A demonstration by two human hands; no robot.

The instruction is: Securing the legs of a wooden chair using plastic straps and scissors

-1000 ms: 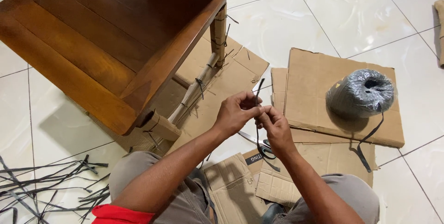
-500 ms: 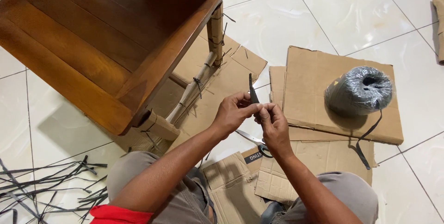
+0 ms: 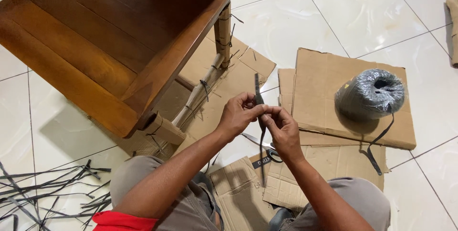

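**Hands pinch dark strap beside wooden chair**

Just right of the wooden chair [image 3: 109, 50], the left hand [image 3: 237, 116] and right hand [image 3: 282, 131] both pinch a dark plastic strap [image 3: 258, 92], its end standing upright. Farther right, a strap roll [image 3: 370, 93] rests on cardboard sheets [image 3: 324, 76].

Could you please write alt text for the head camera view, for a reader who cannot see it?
A seated person's left hand and right hand pinch a dark plastic strap between them above flattened cardboard sheets on a tiled floor. A wooden chair stands to the left, a roll of dark strap lies to the right, and cut strap pieces lie bottom left.
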